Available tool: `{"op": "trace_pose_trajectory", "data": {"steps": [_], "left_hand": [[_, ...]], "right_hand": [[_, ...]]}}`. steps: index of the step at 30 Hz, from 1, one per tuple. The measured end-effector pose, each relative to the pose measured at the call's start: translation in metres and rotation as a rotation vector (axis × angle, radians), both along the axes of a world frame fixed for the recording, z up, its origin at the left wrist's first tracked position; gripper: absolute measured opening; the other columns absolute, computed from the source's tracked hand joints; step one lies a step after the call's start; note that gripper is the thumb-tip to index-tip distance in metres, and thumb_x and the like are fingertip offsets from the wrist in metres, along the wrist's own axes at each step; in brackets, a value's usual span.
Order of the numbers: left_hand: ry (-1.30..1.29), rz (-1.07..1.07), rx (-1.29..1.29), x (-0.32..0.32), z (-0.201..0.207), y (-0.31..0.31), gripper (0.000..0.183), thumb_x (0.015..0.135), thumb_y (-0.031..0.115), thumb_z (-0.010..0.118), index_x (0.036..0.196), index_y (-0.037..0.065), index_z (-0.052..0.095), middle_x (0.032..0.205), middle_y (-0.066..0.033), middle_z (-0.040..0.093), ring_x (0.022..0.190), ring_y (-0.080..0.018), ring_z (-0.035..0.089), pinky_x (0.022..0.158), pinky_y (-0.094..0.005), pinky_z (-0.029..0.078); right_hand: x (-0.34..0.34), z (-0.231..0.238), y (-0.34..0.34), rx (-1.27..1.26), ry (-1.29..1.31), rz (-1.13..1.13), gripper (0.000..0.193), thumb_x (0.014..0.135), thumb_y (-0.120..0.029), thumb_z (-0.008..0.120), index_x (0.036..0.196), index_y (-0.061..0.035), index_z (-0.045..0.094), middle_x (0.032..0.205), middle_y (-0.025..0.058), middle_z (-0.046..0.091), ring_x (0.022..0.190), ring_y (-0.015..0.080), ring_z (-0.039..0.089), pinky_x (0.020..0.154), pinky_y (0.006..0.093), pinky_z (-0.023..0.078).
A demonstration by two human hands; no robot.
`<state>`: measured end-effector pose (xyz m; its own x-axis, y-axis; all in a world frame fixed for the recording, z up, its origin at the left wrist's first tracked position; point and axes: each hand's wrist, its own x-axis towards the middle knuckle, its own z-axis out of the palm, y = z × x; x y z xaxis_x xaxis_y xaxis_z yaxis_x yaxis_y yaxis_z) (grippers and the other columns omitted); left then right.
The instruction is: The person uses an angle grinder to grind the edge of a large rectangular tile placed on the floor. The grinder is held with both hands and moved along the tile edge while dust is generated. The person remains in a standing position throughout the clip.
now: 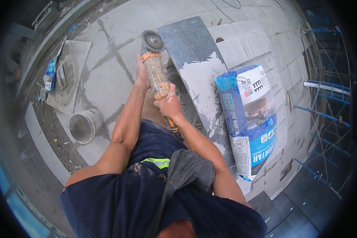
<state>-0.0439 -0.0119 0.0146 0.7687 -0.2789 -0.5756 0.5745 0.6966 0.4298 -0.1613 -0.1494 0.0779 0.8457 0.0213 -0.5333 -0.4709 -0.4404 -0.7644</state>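
Observation:
Between my arms I hold an orange and grey angle grinder (154,71), caked with dust, its round disc (153,41) at the far end. My left hand (142,73) is wrapped round the far part of the body near the disc, its fingers partly hidden by the tool. Closer to me, my right hand (170,105) is closed on the rear handle. A dark grey stone slab (186,41), partly coated in white, lies just right of the grinder. The disc's edge appears close to the slab's far left corner; I cannot tell whether they touch.
A blue and white mortar bag (250,115) lies right of the slab. At left are a dirty white bucket (97,119), a mortar-smeared board (81,59) and a crumpled blue bag (50,75). Blue scaffolding (325,113) stands at far right. A cable (226,4) curves across the far floor.

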Motion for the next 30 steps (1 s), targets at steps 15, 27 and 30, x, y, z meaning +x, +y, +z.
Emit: {"op": "trace_pose_trajectory", "data": {"steps": [15,27,30], "left_hand": [[0.046,0.018,0.021,-0.023,0.010,-0.007,0.098,0.098,0.082,0.007,0.122,0.004,0.060,0.084,-0.0172,0.066,0.072,-0.0350,0.068,0.066,-0.0490,0.059],[0.004,0.005,0.043,-0.010,0.009,-0.004,0.097,0.098,0.082,0.007,0.120,0.003,0.060,0.083,-0.0182,0.066,0.071,-0.0348,0.068,0.064,-0.0477,0.059],[0.022,0.003,0.019,-0.002,0.009,-0.003,0.098,0.098,0.082,0.006,0.120,0.003,0.060,0.083,-0.0186,0.066,0.070,-0.0351,0.068,0.064,-0.0480,0.059]], "right_hand": [[-0.025,0.008,-0.003,0.017,0.005,-0.018,0.080,0.075,-0.015,0.079,0.141,-0.0080,0.033,0.110,0.0296,0.072,0.106,0.0518,0.067,0.093,0.0546,0.053],[-0.013,0.004,0.001,0.014,0.014,-0.028,0.081,0.076,-0.016,0.078,0.142,-0.0074,0.033,0.109,0.0302,0.072,0.105,0.0509,0.068,0.093,0.0541,0.053],[-0.005,0.002,0.002,0.004,0.012,-0.022,0.081,0.075,-0.016,0.078,0.142,-0.0069,0.033,0.110,0.0305,0.072,0.106,0.0512,0.068,0.093,0.0541,0.053]]}}
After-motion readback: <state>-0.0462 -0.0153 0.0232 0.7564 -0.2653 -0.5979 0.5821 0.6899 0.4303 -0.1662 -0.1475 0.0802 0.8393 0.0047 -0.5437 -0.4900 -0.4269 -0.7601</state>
